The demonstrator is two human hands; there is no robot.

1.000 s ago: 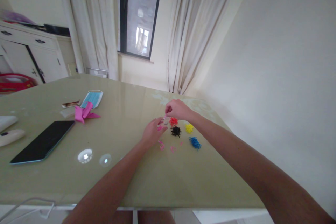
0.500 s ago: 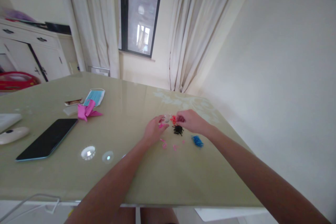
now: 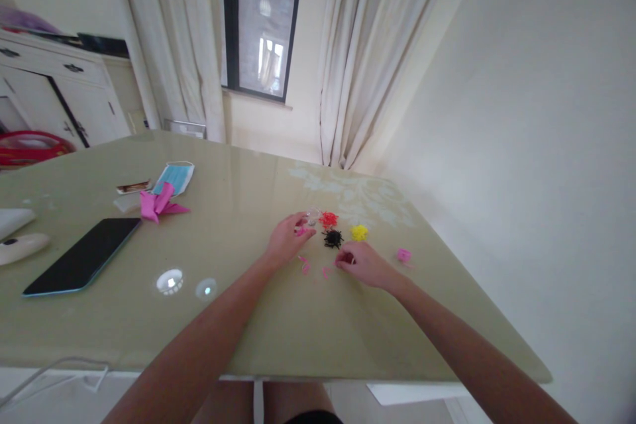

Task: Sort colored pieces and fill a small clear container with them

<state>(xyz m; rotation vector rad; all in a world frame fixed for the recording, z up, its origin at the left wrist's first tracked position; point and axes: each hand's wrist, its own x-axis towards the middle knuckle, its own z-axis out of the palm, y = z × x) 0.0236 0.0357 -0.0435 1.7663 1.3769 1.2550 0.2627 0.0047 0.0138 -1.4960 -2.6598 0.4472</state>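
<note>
Your left hand has thumb and fingers apart around pink pieces on the desk. Your right hand has its fingertips together, near the black pile; you can't tell whether they grip anything.

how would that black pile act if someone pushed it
The black pile would probably spread or come apart rather than slide as one, since it looks like many loose, thin strands. It is likely light, being small and wispy at its edges. On the glossy table, stray strands may skid a little.
</note>
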